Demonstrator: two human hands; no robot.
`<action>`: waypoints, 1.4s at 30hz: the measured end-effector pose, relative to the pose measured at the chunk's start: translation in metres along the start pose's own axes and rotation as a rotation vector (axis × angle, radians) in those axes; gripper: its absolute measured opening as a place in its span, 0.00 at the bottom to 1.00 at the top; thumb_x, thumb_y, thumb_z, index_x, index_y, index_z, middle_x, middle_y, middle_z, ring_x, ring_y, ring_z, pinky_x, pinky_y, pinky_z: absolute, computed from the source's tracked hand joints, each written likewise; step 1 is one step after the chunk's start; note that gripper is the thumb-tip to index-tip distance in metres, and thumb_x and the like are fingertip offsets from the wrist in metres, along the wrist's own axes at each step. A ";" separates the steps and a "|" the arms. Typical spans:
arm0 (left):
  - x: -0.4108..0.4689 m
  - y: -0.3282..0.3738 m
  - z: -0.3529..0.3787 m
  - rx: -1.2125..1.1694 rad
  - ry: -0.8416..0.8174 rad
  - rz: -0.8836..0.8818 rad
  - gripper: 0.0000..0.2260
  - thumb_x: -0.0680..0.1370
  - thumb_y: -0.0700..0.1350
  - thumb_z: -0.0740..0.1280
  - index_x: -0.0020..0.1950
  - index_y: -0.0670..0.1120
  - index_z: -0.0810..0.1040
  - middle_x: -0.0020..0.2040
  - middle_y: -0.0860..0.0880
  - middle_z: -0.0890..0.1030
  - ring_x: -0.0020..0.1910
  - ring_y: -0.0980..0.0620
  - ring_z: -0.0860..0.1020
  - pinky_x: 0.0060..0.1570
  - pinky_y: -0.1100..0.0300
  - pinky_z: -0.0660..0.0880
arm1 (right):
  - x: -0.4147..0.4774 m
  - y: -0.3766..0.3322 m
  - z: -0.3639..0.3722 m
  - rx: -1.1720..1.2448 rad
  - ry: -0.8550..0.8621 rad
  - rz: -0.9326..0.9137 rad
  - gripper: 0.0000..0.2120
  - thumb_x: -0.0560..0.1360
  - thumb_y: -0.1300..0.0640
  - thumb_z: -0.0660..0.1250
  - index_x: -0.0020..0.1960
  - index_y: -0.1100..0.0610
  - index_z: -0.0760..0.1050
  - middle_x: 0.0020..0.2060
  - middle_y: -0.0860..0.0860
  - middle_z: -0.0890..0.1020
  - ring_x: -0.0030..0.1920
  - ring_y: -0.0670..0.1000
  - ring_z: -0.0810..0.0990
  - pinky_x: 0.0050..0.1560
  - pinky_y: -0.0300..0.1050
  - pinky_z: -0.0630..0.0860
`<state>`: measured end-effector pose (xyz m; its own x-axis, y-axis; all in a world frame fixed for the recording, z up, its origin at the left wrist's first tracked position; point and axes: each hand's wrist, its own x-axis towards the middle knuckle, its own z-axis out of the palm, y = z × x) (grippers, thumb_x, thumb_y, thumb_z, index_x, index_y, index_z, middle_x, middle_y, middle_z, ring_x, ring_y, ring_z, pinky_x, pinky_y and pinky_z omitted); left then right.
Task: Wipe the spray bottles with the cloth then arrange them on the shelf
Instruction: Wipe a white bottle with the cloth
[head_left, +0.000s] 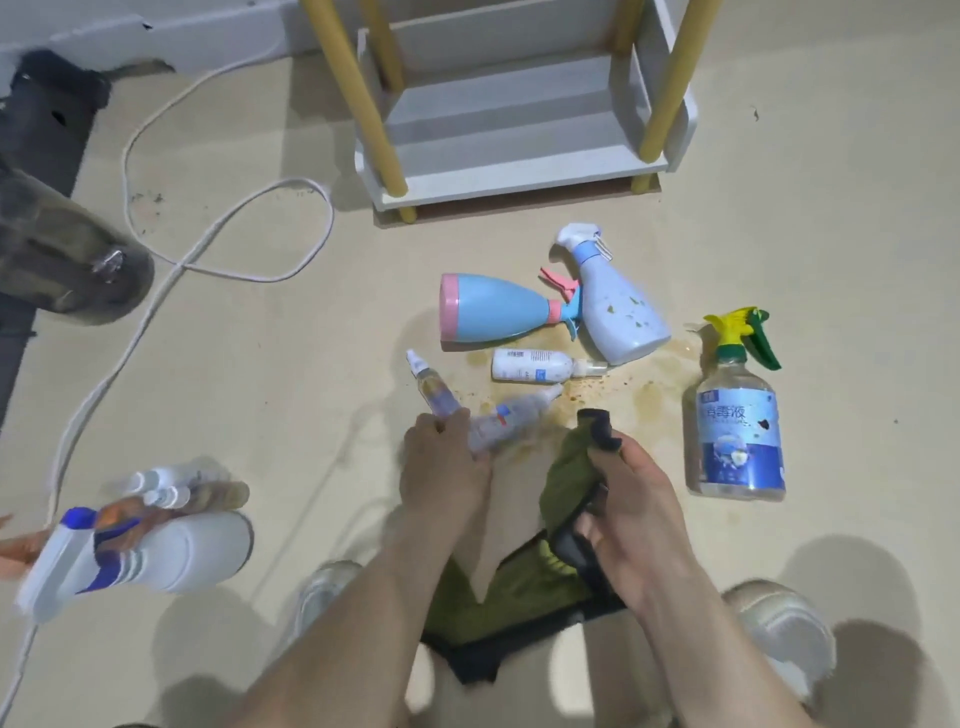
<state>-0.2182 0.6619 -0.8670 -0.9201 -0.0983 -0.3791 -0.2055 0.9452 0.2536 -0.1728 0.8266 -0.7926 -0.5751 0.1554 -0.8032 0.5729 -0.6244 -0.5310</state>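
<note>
My left hand (447, 462) grips two small spray bottles: a slim amber one (434, 389) pointing up-left and a blurred clear one (511, 418) pointing right. My right hand (631, 493) holds a green cloth with black trim (563, 483) that hangs down between my arms. On the floor lie a blue and pink bottle (493, 309), a pale blue stained trigger bottle (615, 306) and a small white bottle (535, 366). A clear disinfectant bottle (740, 421) with a yellow-green trigger stands at the right. The white shelf (514, 171) with yellow posts stands beyond them.
A white and blue trigger bottle (156, 551) and some small bottles (192, 491) lie at lower left. A white cord (218, 228) loops across the floor at left. Brown stains (597, 389) mark the floor near the bottles. My shoes (784, 634) show at the bottom.
</note>
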 end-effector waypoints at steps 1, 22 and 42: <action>0.003 -0.002 0.005 0.012 -0.017 0.020 0.19 0.77 0.54 0.64 0.67 0.54 0.71 0.56 0.45 0.72 0.55 0.44 0.72 0.47 0.52 0.75 | 0.007 0.003 0.001 -0.006 -0.005 0.006 0.11 0.82 0.61 0.59 0.47 0.55 0.80 0.36 0.53 0.82 0.32 0.50 0.79 0.37 0.43 0.71; -0.141 0.074 -0.091 -0.880 0.045 -0.298 0.05 0.72 0.50 0.72 0.41 0.59 0.77 0.38 0.59 0.81 0.40 0.58 0.79 0.40 0.63 0.74 | -0.065 -0.015 0.028 -0.382 -0.235 -0.254 0.07 0.77 0.63 0.68 0.48 0.54 0.84 0.44 0.60 0.84 0.42 0.57 0.83 0.46 0.52 0.79; -0.237 0.055 -0.236 -1.552 -0.140 0.122 0.09 0.79 0.40 0.65 0.47 0.37 0.84 0.45 0.38 0.83 0.41 0.45 0.82 0.43 0.56 0.79 | -0.221 -0.086 0.011 -0.349 -0.639 -0.407 0.16 0.74 0.71 0.68 0.56 0.55 0.82 0.50 0.56 0.86 0.47 0.56 0.85 0.48 0.47 0.83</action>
<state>-0.0899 0.6636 -0.5535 -0.9373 0.0640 -0.3427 -0.3457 -0.2978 0.8898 -0.1014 0.8377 -0.5658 -0.9369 -0.2122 -0.2779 0.3357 -0.3243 -0.8844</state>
